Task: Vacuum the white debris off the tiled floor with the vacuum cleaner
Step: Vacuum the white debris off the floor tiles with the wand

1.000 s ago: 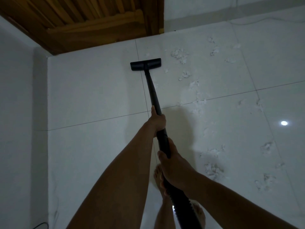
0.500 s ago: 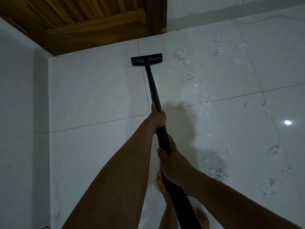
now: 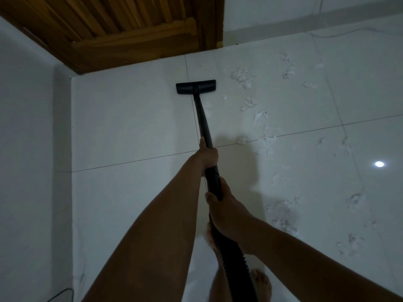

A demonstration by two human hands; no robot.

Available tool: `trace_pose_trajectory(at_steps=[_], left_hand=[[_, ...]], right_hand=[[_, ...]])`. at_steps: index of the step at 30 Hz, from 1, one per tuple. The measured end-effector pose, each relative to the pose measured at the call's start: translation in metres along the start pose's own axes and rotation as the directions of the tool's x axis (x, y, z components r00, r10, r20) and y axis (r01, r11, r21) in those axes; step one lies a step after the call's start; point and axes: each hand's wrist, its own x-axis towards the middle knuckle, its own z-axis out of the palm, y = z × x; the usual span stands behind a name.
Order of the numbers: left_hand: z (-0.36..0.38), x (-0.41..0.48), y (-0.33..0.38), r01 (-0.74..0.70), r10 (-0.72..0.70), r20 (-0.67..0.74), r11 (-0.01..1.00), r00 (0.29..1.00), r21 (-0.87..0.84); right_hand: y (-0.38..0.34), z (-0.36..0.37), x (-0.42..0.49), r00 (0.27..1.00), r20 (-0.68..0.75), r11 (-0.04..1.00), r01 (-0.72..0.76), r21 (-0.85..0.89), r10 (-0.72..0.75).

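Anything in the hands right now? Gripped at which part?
Both hands hold the black vacuum cleaner wand. The left hand grips it about midway. The right hand grips lower, near where the ribbed hose begins.

One vacuum cleaner point(image 3: 202, 118), with one floor head point(image 3: 195, 87) beyond two grips: the left grip point(image 3: 208, 156) and the right grip point(image 3: 229, 216), both holding it. Two bare feet point(image 3: 261, 284) lie nearer than the grips. There is one wooden door point(image 3: 130, 29). White debris point(image 3: 265, 140) lies in over a dozen clumps, all to the right of the grips.
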Motion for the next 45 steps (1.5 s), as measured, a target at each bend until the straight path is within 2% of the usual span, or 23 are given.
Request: trace_pose_trajectory(at_steps=[6, 13, 18, 22, 29, 45], left_hand=[[0.004, -0.041, 0.001, 0.075, -0.075, 0.038, 0.997, 0.996, 0.001], [-0.004, -0.064, 0.013, 0.117, -0.12, 0.051, 0.992, 0.991, 0.052], [-0.018, -0.056, 0.025, 0.117, -0.119, 0.038, 0.991, 0.992, 0.062], [-0.035, -0.043, 0.029, 0.124, -0.126, 0.039, 0.991, 0.991, 0.052], [-0.054, -0.018, 0.044, 0.097, -0.099, 0.049, 0.994, 0.994, 0.045], [-0.06, 0.012, 0.081, 0.054, -0.058, 0.067, 0.997, 0.996, 0.048]], right_hand=[[-0.009, -0.003, -0.044, 1.0, -0.017, 0.998, -0.004, -0.064, 0.003], [-0.028, -0.003, -0.068, 0.999, -0.022, 0.999, -0.026, -0.031, 0.025], [-0.044, 0.004, -0.055, 0.999, -0.029, 1.0, -0.026, -0.011, 0.025], [-0.053, 0.015, -0.041, 0.996, 0.027, 0.989, -0.086, 0.119, 0.084], [-0.072, 0.02, -0.014, 0.997, 0.021, 0.986, -0.074, 0.151, 0.071], [-0.104, 0.003, 0.014, 0.998, -0.035, 0.995, -0.045, 0.087, 0.048]])
